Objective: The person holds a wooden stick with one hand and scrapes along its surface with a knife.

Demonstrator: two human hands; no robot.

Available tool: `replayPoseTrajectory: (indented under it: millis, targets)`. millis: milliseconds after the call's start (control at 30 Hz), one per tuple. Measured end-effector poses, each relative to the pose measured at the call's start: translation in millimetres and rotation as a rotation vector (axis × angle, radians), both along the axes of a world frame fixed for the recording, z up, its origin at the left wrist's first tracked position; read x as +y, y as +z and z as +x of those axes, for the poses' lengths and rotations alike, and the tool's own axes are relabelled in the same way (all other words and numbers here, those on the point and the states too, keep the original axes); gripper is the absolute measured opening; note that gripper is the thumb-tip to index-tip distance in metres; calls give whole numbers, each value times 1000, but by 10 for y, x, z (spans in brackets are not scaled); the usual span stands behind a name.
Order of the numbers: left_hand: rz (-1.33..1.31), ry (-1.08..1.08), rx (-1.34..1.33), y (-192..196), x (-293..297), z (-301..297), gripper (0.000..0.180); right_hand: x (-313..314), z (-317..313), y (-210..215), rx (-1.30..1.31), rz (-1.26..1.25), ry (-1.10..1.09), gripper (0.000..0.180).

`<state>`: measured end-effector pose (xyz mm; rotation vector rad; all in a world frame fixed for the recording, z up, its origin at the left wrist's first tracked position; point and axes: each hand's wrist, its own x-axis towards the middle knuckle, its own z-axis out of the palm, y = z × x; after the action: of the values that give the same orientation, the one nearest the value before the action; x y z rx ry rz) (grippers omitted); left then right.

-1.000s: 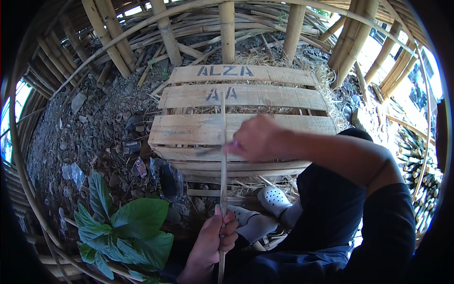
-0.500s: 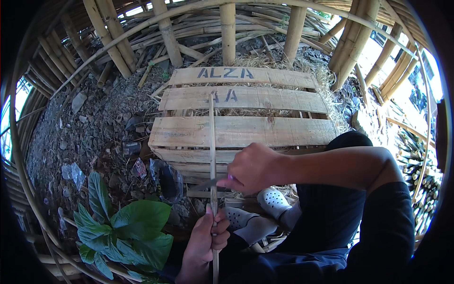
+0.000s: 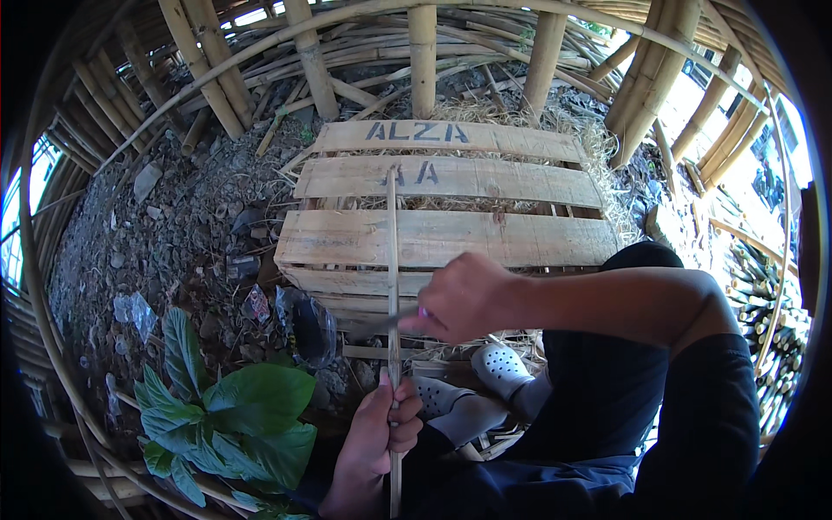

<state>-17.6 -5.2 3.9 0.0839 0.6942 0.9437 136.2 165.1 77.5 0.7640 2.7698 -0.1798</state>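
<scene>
A long, thin bamboo strip [image 3: 393, 234] points away from me, its far end over the slatted wooden crate [image 3: 433, 238]. Near its lower end my left hand [image 3: 379, 442] is closed around it, thumb on top. My right hand [image 3: 464, 299] is a fist above and to the right, wrapped round a knife whose handle is mostly hidden, with a bit of pink or purple showing. The dark knife blade [image 3: 373, 327] sticks out leftward across the strip, blurred by motion. Whether its edge bites into the bamboo I cannot tell.
Bamboo posts [image 3: 423, 69] and piled poles stand behind the crate. A leafy green plant [image 3: 251, 403] grows at the lower left. Stony ground with scraps of plastic [image 3: 134, 314] lies left. My feet wear grey clogs [image 3: 503, 370]. Cut bamboo [image 3: 767, 347] is stacked at right.
My right hand and the knife have moved slightly up the strip, away from my left hand. The left hand keeps its grip in nearly the same place.
</scene>
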Motion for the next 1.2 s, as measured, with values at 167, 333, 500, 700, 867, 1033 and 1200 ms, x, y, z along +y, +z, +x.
replayPoseTrajectory:
  millis: [167,333,500,700,867,1033,1200]
  targets:
    - [-5,-10,-52,38,-3,23,32,286,-19,79,-20,103,-246,66]
    - [-40,-31,-76,8,6,62,32,27,25,19,8,-18,112,66]
    - [9,-51,-57,-12,-12,38,36,265,24,117,-64,59,-166,67]
    - [-5,-76,-20,3,-32,55,36,300,56,100,-6,59,-166,67]
    - [-29,-87,-8,-23,-32,64,36,87,-3,73,-128,-22,-85,65]
    - [0,-55,5,18,-27,-6,36,267,78,118,-14,8,-189,65]
    - [-15,-42,-19,-7,-52,-13,36,-22,16,50,-8,-43,50,65]
